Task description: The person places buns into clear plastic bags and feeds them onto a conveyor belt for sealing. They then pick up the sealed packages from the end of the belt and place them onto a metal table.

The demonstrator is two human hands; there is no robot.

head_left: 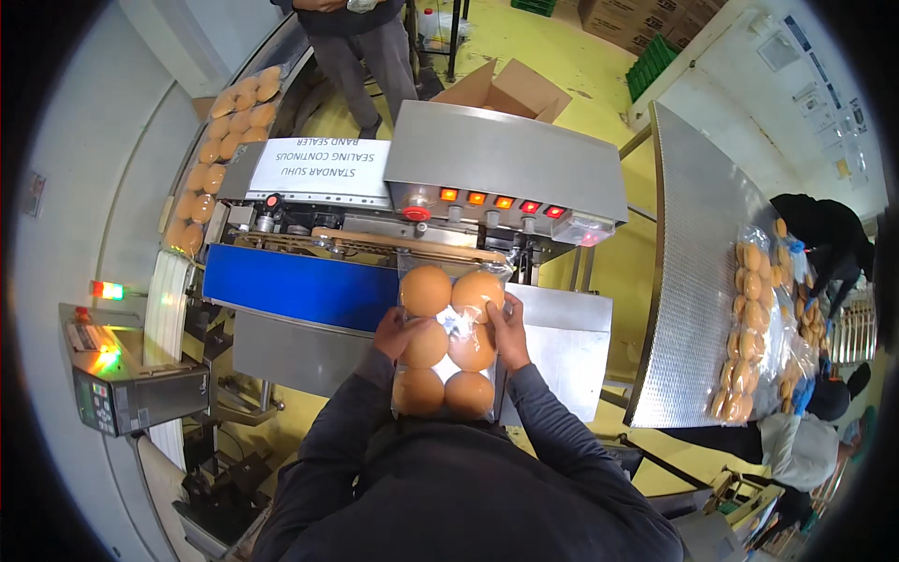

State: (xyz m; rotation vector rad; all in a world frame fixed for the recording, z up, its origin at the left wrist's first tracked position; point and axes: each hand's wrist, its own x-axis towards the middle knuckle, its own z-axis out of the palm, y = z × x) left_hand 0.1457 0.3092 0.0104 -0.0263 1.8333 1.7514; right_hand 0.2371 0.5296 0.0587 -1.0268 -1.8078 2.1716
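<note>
A clear plastic bag of buns [423, 345] lies between my two hands, its round golden-brown buns in two columns. My left hand [395, 334] grips the bag's left side, fingers curled at the middle bun. On the opposite side my right hand [508, 332] holds the bag, with the thumb and fingers over its upper right buns. The bag's far edge reaches the sealing strip of a band sealer [506, 159], a metal machine with lit orange and red switches. To the left of the bag runs the sealer's blue conveyor belt [300, 286].
Bagged buns [234, 122] lie on a conveyor at far left, near a small control box [131, 375] with lights. At right, a metal table [693, 234] carries more bagged buns [744, 328], with co-workers beside it. A person [361, 56] stands beyond the sealer near an open carton [506, 89].
</note>
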